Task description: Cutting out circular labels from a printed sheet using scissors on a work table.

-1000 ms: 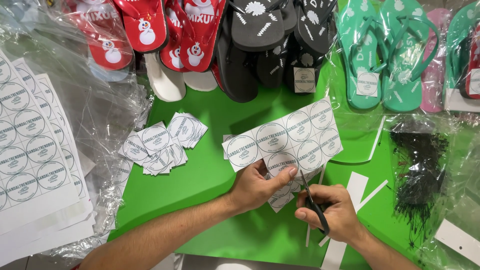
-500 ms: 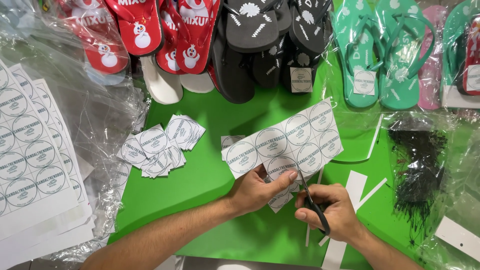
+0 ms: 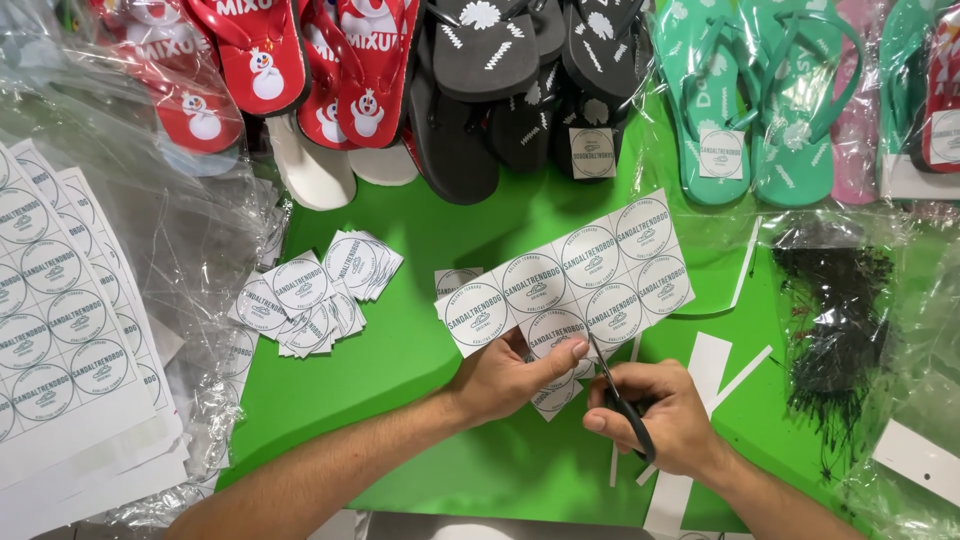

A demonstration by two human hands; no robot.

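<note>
My left hand (image 3: 505, 378) pinches the near edge of a sheet of round labels (image 3: 575, 275), thumb on top, holding it flat and a little raised off the green desk (image 3: 420, 420) so the blades can get under it. My right hand (image 3: 655, 415) is closed round the black handles of the scissors (image 3: 615, 390), whose tips point away from me into the sheet's near edge, just beside my left thumb; the blades look nearly closed. The sheet fans out beyond both grips and shows seven whole labels in two rows, with a couple more partly hidden under my left fingers.

Left of my left grip, well apart, lies a loose heap of cut labels (image 3: 310, 295), kept clear of the cutting; they overlap too much to count, about ten showing. One more cut label (image 3: 455, 282) sits just beyond my left hand, half under the sheet. Farther left, uncut sheets (image 3: 60, 330) lie stacked on clear plastic; I see at least three edges. White offcut strips (image 3: 700, 385) lie right of and under my right grip, about four. Farther right, a bag of black tag fasteners (image 3: 830, 330). Across the far edge run bagged flip-flops (image 3: 480, 90): red, white, black, green and pink, roughly a dozen in view.
</note>
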